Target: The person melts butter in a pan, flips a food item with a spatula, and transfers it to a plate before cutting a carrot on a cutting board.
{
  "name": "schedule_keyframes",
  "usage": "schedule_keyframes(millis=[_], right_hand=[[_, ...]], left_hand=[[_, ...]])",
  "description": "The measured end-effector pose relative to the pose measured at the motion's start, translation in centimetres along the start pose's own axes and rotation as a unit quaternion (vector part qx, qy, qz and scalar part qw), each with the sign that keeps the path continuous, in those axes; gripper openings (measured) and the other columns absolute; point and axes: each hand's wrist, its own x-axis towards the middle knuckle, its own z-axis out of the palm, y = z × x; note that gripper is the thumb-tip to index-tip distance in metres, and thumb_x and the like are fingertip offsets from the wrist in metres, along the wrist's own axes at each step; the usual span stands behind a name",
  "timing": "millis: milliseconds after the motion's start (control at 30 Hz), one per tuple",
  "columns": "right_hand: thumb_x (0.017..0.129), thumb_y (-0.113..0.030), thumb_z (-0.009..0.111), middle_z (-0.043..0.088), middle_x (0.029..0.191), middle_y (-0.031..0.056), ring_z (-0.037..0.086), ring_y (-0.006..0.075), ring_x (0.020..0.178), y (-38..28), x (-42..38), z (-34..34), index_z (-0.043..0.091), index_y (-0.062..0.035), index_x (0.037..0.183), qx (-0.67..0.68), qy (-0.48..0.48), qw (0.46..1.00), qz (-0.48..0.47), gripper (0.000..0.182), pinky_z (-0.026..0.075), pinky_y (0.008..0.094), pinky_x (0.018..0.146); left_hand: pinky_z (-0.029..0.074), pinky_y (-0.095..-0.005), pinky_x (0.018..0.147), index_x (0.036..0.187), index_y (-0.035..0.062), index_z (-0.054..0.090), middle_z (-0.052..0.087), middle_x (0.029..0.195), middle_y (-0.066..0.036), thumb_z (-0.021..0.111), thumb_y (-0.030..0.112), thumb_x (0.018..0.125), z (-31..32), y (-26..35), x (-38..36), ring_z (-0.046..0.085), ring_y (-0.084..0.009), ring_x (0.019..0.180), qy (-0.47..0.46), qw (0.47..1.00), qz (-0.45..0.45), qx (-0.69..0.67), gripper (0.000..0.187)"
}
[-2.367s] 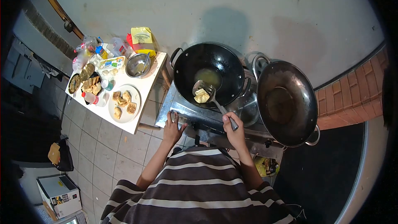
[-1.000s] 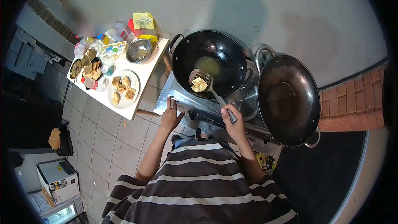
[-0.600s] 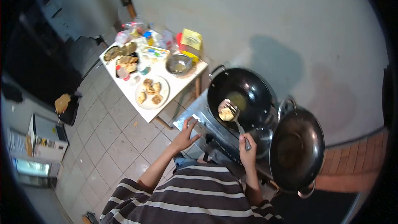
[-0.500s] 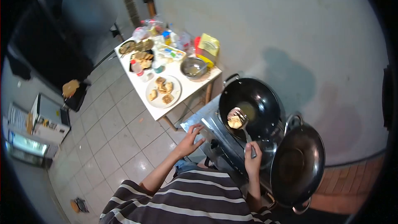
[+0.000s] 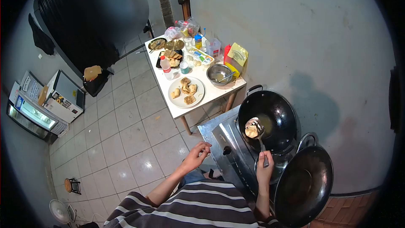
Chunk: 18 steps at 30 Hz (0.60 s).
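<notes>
My right hand (image 5: 264,168) is closed round the handle of a metal slotted spatula (image 5: 262,144). Its head hangs over the left side of a black wok (image 5: 278,109) and carries a golden-brown piece of fried food (image 5: 251,132). A little oil shows in the wok's bottom. Left of the stove (image 5: 225,135), near its front knob, my left hand (image 5: 196,156) hovers with nothing in it, fingers loosely bent and slightly apart. On the table, a white plate (image 5: 173,101) bears several fried pieces (image 5: 189,99).
A second wok (image 5: 308,181) leans at the right of the stove. The white table (image 5: 219,94) also holds a metal bowl (image 5: 220,74), an egg carton (image 5: 201,56), a red-capped bottle (image 5: 166,68) and a black tray (image 5: 159,63) of food. A grey wall (image 5: 295,25) stands behind.
The view has turned left, so everything sits further right. My left hand's fingers have drawn closer together. The spatula still carries the fried piece over the wok.
</notes>
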Motion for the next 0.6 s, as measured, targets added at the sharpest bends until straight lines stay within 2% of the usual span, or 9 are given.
schedule_keyframes(millis=[167, 233, 400, 533, 600], right_hand=[[0.099, -0.019, 0.054, 0.039, 0.064, -0.0008, 0.038, 0.0089, 0.062, -0.2, -1.2, -0.1, 0.050, -0.0030, 0.081, 0.015, 0.002, 1.000, 0.002, 0.025, 0.033, 0.0287, 0.056], [0.099, -0.024, 0.055, 0.043, 0.064, 0.0044, 0.043, 0.0151, 0.061, -0.2, -1.8, -0.1, 0.052, -0.0023, 0.082, -0.012, 0.000, 1.000, 0.010, 0.028, 0.038, 0.0324, 0.059], [0.099, -0.022, 0.054, 0.046, 0.068, 0.0060, 0.046, 0.0147, 0.066, 0.0, -2.3, -0.2, 0.052, -0.0013, 0.083, -0.018, 0.011, 1.000, 0.011, 0.027, 0.039, 0.0321, 0.062], [0.099, -0.020, 0.053, 0.045, 0.069, 0.0046, 0.044, 0.0133, 0.067, 0.4, -2.2, 0.4, 0.052, -0.0014, 0.083, 0.006, 0.041, 0.999, -0.005, 0.025, 0.038, 0.0311, 0.062], [0.100, -0.019, 0.053, 0.044, 0.069, 0.0034, 0.043, 0.0123, 0.068, 0.8, -2.3, 0.4, 0.051, -0.0015, 0.083, 0.005, 0.040, 0.999, 0.017, 0.024, 0.037, 0.0301, 0.063]], left_hand=[[0.051, -0.0341, 0.087, 0.094, 0.0003, 0.057, 0.059, 0.118, -0.012, 0.056, 0.017, 0.098, 0.0, 0.7, -0.6, 0.060, -0.0231, 0.105, -0.012, 0.999, 0.027, 0.039, 0.017], [0.050, -0.0339, 0.087, 0.093, 0.0008, 0.057, 0.059, 0.118, -0.012, 0.057, 0.018, 0.098, 0.3, 0.3, -0.6, 0.060, -0.0231, 0.105, -0.015, 0.999, 0.029, 0.039, 0.018], [0.050, -0.0331, 0.086, 0.090, 0.0026, 0.054, 0.059, 0.116, -0.013, 0.057, 0.017, 0.097, 0.7, 0.2, -0.3, 0.060, -0.0233, 0.103, -0.049, 0.996, 0.068, 0.039, 0.017], [0.050, -0.0326, 0.086, 0.093, 0.0033, 0.054, 0.059, 0.115, -0.012, 0.059, 0.015, 0.096, 0.6, 0.2, -0.4, 0.060, -0.0224, 0.102, -0.042, 0.998, 0.042, -0.009, 0.013], [0.051, -0.0322, 0.087, 0.096, 0.0037, 0.054, 0.060, 0.113, -0.011, 0.061, 0.013, 0.094, 0.1, 0.2, -0.8, 0.060, -0.0215, 0.102, -0.026, 0.999, 0.043, -0.017, 0.012]])
